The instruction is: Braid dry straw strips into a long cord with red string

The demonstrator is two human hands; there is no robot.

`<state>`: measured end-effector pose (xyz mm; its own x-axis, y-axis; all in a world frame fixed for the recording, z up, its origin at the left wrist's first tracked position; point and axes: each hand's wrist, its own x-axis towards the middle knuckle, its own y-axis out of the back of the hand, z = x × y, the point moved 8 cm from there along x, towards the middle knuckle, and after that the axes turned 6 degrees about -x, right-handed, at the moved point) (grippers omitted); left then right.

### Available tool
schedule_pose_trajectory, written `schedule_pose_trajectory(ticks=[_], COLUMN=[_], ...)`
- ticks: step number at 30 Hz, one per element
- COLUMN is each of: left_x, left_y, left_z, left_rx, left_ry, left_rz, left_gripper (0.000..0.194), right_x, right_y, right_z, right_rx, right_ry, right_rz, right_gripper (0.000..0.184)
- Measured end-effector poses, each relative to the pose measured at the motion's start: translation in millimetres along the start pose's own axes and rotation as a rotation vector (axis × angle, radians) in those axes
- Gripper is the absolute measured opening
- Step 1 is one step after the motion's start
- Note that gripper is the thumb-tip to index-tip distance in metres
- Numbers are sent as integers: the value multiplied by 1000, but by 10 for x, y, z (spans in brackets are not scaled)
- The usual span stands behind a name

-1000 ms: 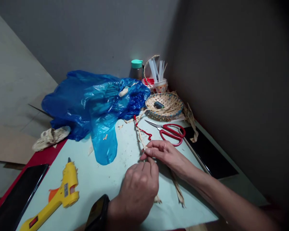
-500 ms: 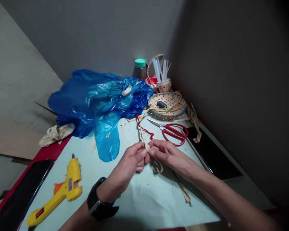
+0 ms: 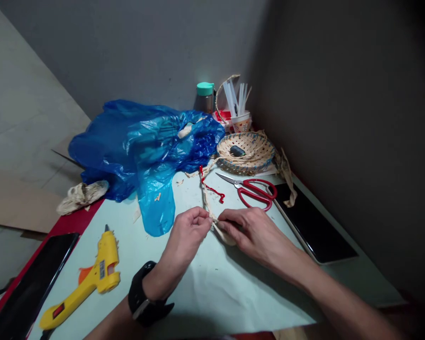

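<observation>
A pale braided cord of dried plant fibre runs from near the woven basket toward me, with a red string tied at its far part. Its near end is pinched between my left hand and my right hand, fingertips almost meeting. A loose pale strand hangs in a loop beneath my right fingers. Just beyond my right hand lie red-handled scissors, blades slightly parted. A dark wrist strap is on my left wrist.
A yellow glue gun lies at left, beside a dark flat device. Crumpled blue plastic fills the back left. Behind the basket stand a cup of glue sticks and a green-lidded jar. A black tablet lies right.
My left fingers have turned and drawn up to a fingertip pinch. The dangling strand near my right hand has been gathered into a loop, and its long tail no longer shows below.
</observation>
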<state>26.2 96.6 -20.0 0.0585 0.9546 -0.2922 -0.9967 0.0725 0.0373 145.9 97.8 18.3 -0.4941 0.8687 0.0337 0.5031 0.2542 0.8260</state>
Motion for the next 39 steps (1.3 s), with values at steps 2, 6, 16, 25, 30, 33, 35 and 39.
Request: schedule_pose_trajectory(ticks=[2,6,16,25,30,33,35,39], left_x=[1,-2,-48,-56,-36,-35,-36,-35], left_y=[5,-22,-51,-51,-62,-68,-60,-67], left_z=[-5,-16,-42,-52,-24,-16,-27,-42], left_rx=[12,-48,-287,-338,-308,-262,-245,-237], left_ry=[-4,-8,76,62,28,5,-2,-5], left_rz=[16,1,-61,-67,-53,-57,-46,-54], left_gripper=[16,15,15,14,10,11,11,10], right_x=[-36,-87,-103,47,115,129,141,173], right_y=[69,56,-211,122,-28,-13,8,76], right_z=[-36,-176,-272,74,48,73,69,34], right_rx=[-65,-34,-108,210,265,219,185,22], right_ry=[14,101,238,-59,-6,1,22,28], right_rz=[68,89,-82,250,154,168,155,143], right_gripper=[19,22,20,19,20,20,19,21])
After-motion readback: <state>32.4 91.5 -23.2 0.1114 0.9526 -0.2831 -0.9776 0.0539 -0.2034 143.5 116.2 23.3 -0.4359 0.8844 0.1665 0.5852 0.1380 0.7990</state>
